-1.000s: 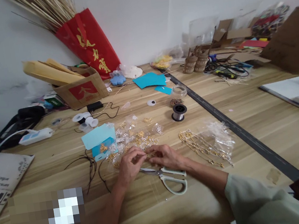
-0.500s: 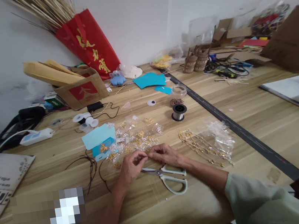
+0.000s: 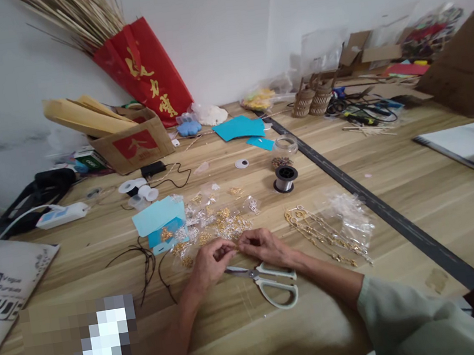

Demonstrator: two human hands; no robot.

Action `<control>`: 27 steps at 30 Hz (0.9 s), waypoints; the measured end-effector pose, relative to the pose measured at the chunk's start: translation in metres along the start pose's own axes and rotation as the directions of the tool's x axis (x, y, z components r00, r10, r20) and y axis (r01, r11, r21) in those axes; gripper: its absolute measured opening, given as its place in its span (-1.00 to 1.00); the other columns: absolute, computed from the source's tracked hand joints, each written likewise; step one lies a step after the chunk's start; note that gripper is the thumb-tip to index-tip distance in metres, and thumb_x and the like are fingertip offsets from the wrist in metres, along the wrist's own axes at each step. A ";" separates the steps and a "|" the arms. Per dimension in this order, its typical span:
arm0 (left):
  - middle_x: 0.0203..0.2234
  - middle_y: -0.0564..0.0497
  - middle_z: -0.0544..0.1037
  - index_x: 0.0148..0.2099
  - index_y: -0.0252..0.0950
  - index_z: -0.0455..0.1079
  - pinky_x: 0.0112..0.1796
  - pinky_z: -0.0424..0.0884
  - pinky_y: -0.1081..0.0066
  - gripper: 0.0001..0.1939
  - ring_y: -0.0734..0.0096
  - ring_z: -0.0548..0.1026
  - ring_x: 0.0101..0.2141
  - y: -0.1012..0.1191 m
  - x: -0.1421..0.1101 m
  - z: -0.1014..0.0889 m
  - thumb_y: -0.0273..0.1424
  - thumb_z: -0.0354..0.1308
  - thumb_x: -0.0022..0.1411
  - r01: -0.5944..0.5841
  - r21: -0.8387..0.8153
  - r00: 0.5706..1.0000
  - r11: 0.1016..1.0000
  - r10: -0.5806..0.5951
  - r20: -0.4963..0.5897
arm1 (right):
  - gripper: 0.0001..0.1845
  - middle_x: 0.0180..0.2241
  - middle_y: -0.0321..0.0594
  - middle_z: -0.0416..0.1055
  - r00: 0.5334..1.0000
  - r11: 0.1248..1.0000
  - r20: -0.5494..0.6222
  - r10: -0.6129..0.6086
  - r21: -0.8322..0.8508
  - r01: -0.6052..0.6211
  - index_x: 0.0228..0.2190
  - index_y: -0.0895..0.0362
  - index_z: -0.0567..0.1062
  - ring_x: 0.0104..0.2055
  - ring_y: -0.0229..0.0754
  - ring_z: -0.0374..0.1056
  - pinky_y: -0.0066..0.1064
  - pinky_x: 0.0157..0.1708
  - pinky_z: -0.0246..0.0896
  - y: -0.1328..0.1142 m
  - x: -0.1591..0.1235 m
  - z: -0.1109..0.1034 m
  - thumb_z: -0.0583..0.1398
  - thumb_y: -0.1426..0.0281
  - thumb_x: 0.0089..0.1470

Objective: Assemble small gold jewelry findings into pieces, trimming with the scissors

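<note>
My left hand [image 3: 212, 264] is closed in a pinch, its fingertips almost meeting those of my right hand [image 3: 266, 246], which pinches too. Whatever lies between the fingertips is too small to name; a faint clear thread [image 3: 246, 303] hangs below them. Scissors [image 3: 274, 281] with pale handles lie beside and partly under my right hand. Just beyond the fingers spread gold and silver beads and charms [image 3: 230, 225] on clear bags. Gold and silver chains [image 3: 317, 234] rest to the right, next to a crumpled clear bag [image 3: 354, 219].
A wire spool [image 3: 285, 178] stands beyond my hands, near a jar of beads [image 3: 281, 162]. Blue cards [image 3: 160, 215] and black cords [image 3: 143, 265] lie to the left. A dark strip [image 3: 354, 184] crosses the table. Cardboard boxes [image 3: 132, 148] and a red bag [image 3: 146, 75] stand behind.
The whole view has shifted slightly, so things sit a little further right. Both hands keep their pinch, and the fingertips appear slightly further apart.
</note>
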State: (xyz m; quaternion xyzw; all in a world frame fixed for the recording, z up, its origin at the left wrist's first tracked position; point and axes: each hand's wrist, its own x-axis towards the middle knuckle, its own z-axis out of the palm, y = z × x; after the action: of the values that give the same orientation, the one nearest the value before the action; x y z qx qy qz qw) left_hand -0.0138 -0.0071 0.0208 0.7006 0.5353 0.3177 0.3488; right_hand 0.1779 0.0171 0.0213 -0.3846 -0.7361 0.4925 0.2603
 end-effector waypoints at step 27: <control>-0.64 0.12 0.42 -0.37 -0.29 0.45 -0.52 0.21 0.54 -0.92 0.51 0.32 -0.59 -0.006 -0.001 -0.014 -0.48 0.12 0.07 0.015 0.239 0.999 0.971 -0.025 0.038 | -0.64 -0.23 -0.17 0.31 0.964 0.603 0.199 -0.176 -0.752 0.265 0.03 0.04 0.32 -0.30 -0.21 0.27 -0.48 -0.42 0.08 -0.014 -0.007 0.006 0.04 0.50 0.21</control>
State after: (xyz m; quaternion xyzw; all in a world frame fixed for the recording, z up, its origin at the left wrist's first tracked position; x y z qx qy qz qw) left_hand -0.0290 -0.0053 0.0239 0.7383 0.5695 0.2333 0.2760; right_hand 0.1729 0.0047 0.0317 -0.3385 -0.9297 0.1131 0.0908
